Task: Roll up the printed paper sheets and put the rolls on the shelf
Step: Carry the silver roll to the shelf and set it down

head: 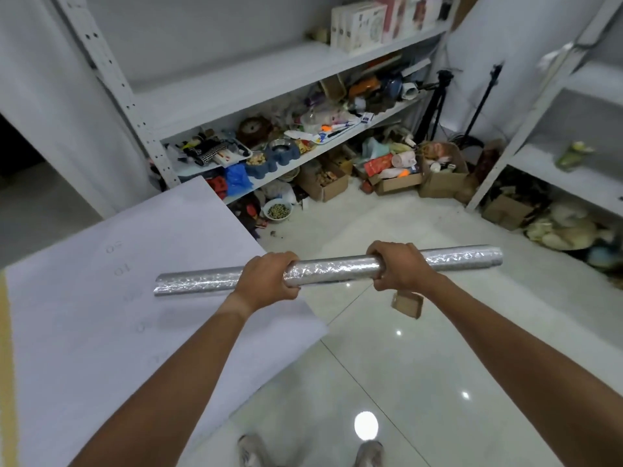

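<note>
Above the tiled floor (421, 348), at about waist height: one roll (332, 268), silvery and embossed, held level and crosswise in front of you.

Grip: your left hand (268, 281) and right hand (397, 267) each wrap the tube, fingers curled over the top and thumbs under, set well in from both ends.

Handling, by judgement: light, hollow, easily dented; the glossy face looks slippery, and the coil may loosen if you ease off. Squeeze gently, only enough to keep the lap closed.

Best hold: as now, either side of the middle, so the free ends do not sag.

Nearby: a flat printed sheet (118, 281) lies at your left, not yet rolled. The white shelf (236, 82) ahead shows bare board on its upper tier, cluttered below.
</note>
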